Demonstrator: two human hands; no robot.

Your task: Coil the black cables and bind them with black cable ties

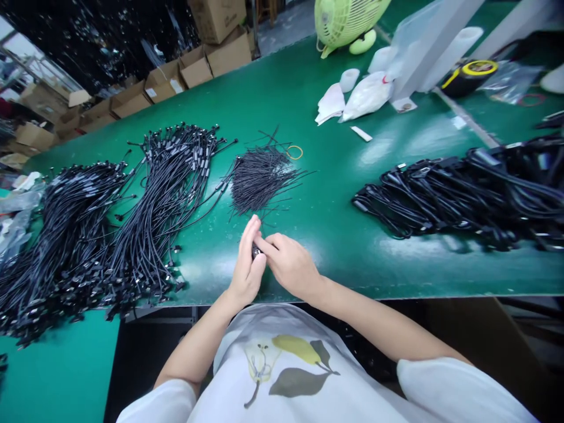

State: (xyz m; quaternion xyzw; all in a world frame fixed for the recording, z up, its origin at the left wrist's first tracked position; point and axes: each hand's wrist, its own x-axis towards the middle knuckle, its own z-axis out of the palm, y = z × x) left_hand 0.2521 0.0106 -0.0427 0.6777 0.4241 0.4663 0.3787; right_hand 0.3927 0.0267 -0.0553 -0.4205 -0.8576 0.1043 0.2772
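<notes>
Close to the table's front edge, my left hand [248,270] and my right hand [293,265] press together around a black cable [256,251]. Only a small dark piece with a metallic glint shows between them; the rest is covered by my fingers. The left fingers point forward along it, with the thumb bent in. My right fingers curl over it from the other side. Just beyond my fingertips lies a loose heap of thin black twist ties [259,179]. A yellow rubber band [294,153] rests by that heap.
Long black cables with connectors [163,194] are piled on the left. Bundled black cables [440,194] fill the right. Farther back are a green fan [346,23], a white bag [368,97], a metal post [423,53] and a tape measure [469,76]. Cardboard boxes [196,64] stand beyond the green table [326,247].
</notes>
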